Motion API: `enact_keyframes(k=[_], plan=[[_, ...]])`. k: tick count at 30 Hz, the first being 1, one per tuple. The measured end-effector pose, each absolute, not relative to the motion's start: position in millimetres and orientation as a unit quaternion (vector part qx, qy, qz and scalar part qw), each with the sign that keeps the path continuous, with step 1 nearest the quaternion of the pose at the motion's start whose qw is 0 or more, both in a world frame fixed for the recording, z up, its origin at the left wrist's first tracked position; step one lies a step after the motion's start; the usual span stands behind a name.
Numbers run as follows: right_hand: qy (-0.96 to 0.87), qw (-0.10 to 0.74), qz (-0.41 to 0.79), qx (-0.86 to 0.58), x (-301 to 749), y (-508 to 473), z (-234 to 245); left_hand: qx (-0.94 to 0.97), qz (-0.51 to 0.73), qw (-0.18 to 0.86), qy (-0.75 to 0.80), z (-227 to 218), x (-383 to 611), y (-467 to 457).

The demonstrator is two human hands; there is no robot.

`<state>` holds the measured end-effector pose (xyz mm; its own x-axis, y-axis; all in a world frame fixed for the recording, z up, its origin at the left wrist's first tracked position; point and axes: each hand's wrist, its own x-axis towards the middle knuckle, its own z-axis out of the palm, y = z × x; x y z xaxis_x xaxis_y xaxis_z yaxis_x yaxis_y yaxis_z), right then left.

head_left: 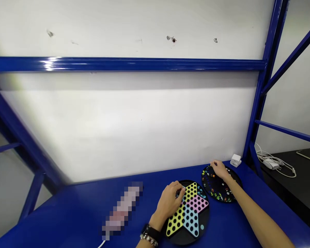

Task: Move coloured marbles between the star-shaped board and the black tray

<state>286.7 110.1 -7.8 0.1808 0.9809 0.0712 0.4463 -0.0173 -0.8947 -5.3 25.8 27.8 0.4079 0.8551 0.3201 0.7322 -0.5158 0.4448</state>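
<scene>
A Chinese checkers board with a star of yellow, pink and light blue points lies in a round black tray. My left hand is over the upper left part of the star, fingers curled towards the thumb; whatever they hold is hidden. Farther right, a second round black tray carries many small coloured marbles around its edge. Above its far side, my right hand has its fingertips drawn together and pointing down. I cannot make out what is between them.
Both trays rest on a blue table. To the left lies a blurred-out object with a white cable. A white charger stands at the back right corner. Blue metal posts frame the table, and cables lie on a black surface beyond.
</scene>
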Motion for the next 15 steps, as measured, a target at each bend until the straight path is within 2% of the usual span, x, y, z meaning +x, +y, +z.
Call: enact_keyframes(k=[4, 7, 15], plan=[[-0.678, 0.229, 0.137, -0.684, 280.2, 105.6, -6.0, 0.831, 0.265, 0.122, 0.473, 28.1, -5.3, 25.0], [-0.705, 0.134, 0.077, -0.692, 272.6, 99.9, -3.2, 0.830, 0.260, 0.131, 0.475, 28.2, -5.4, 24.6], [-0.720, 0.076, 0.061, -0.688, 272.0, 101.2, 2.5, 0.832, 0.253, 0.127, 0.477, 27.2, -6.2, 25.2]])
